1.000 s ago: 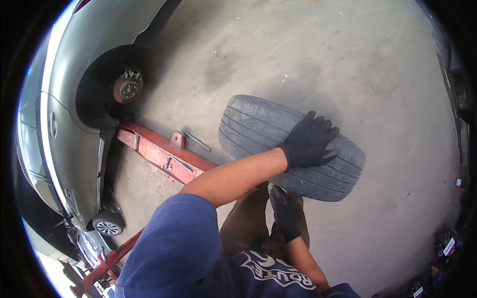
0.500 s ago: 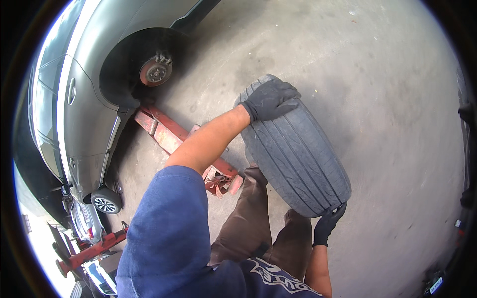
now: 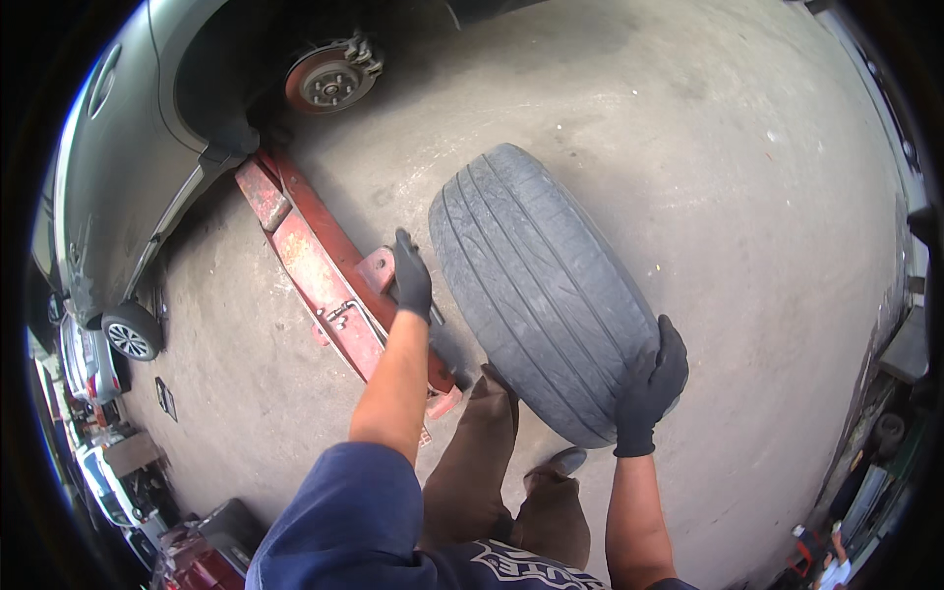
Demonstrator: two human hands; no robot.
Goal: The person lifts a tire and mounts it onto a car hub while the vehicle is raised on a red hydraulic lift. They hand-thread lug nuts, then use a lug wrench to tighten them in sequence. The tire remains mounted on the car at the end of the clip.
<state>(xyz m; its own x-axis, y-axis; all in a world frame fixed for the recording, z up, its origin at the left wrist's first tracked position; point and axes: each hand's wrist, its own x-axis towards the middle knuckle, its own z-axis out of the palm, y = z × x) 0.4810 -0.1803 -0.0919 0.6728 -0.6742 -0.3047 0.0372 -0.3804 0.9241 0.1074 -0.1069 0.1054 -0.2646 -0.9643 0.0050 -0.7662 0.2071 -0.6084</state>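
A large worn grey tire (image 3: 526, 280) stands on the concrete floor just in front of my legs, tread uppermost. My right hand (image 3: 649, 383), in a black glove, grips its near right edge. My left hand (image 3: 411, 275), also gloved, is off the tire beside its left side, fingers fairly straight and raised. Below that hand lies a red floor jack (image 3: 310, 275) reaching under the grey car (image 3: 128, 167). A short metal rod (image 3: 438, 318) is partly hidden behind the left hand.
The car's exposed brake disc (image 3: 329, 88) is at top left, and a fitted wheel (image 3: 130, 336) is farther along its side. Other vehicles (image 3: 93, 364) stand at the left edge. Assorted equipment (image 3: 900, 344) lines the right edge, where another person (image 3: 834, 562) is at the bottom.
My left hand has left the top of the tire and moved down-left toward the jack. My right hand has moved higher along the tire's right side. The camera's view has shifted too.
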